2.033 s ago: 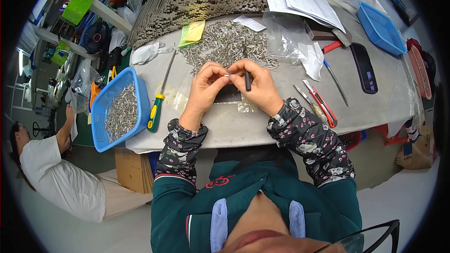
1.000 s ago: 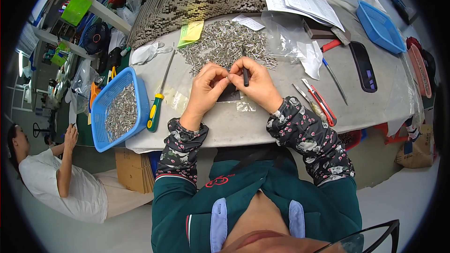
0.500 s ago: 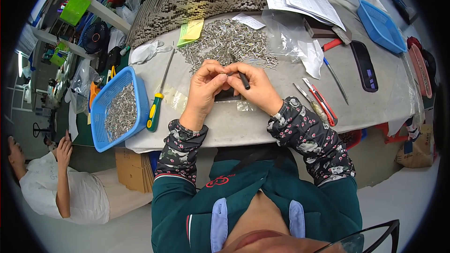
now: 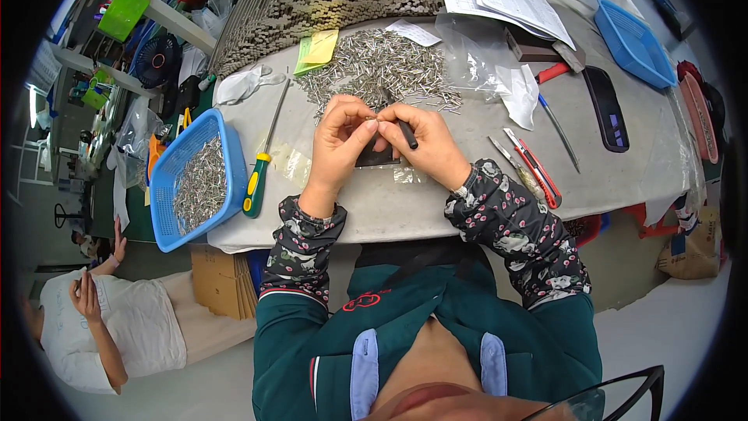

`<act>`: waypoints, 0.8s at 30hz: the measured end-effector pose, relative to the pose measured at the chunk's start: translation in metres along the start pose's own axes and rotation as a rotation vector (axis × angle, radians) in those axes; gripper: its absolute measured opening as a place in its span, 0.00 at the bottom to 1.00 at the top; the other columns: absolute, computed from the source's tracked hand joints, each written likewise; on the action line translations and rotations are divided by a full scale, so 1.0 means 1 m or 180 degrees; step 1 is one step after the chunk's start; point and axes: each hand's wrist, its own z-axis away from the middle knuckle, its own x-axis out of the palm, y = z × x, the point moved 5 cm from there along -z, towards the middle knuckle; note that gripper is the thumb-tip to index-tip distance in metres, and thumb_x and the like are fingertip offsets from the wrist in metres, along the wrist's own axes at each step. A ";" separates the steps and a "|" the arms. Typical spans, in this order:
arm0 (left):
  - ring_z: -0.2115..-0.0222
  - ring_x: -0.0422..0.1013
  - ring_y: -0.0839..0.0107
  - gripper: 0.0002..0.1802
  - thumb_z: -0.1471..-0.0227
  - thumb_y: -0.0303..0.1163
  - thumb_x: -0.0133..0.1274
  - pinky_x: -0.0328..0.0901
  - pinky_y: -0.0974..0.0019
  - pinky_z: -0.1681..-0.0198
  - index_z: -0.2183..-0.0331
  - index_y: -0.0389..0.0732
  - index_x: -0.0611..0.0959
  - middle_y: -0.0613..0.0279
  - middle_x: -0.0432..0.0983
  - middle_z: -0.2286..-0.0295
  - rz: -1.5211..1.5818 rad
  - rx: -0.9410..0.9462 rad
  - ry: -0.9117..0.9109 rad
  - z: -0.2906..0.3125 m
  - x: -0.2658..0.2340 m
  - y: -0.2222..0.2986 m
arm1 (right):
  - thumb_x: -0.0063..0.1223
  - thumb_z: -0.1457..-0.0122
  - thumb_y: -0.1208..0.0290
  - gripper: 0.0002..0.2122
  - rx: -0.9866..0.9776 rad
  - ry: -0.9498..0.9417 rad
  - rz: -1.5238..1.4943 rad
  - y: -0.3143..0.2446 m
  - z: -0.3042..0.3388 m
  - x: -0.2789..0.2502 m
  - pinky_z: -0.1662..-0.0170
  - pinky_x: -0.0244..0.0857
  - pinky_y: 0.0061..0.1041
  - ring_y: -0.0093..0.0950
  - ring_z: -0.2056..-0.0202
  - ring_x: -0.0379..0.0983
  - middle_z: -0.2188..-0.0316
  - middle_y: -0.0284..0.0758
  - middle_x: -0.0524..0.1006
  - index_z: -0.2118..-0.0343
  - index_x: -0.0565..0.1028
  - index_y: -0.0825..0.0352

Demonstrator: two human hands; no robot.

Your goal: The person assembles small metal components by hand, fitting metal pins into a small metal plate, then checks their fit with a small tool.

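At frame centre, the left hand (image 4: 343, 140) pinches a small metal pin (image 4: 369, 119) between fingertips; the right hand (image 4: 425, 144) grips a black rod (image 4: 403, 132), below the pin pile (image 4: 374, 70).

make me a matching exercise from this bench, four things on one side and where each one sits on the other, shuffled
Things:
1. blue basket of metal pins
2. screwdriver
3. thin black rod
4. red-handled cutter

Places:
A. in the right hand
B. at the bench's left edge
C. right of the hands
D. between the basket and the left hand

Pairs: 1-B, 2-D, 3-A, 4-C
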 end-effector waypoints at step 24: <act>0.80 0.65 0.83 0.05 0.55 0.24 0.55 0.59 0.79 0.81 0.71 0.36 0.78 0.70 0.72 0.78 -0.0509 -0.0543 -0.0008 0.002 -0.004 -0.005 | 0.46 0.43 0.72 0.05 -0.0028 0.0044 0.0067 0.000 0.000 -0.006 0.81 0.58 0.12 0.12 0.85 0.64 0.83 0.29 0.73 0.70 0.72 0.69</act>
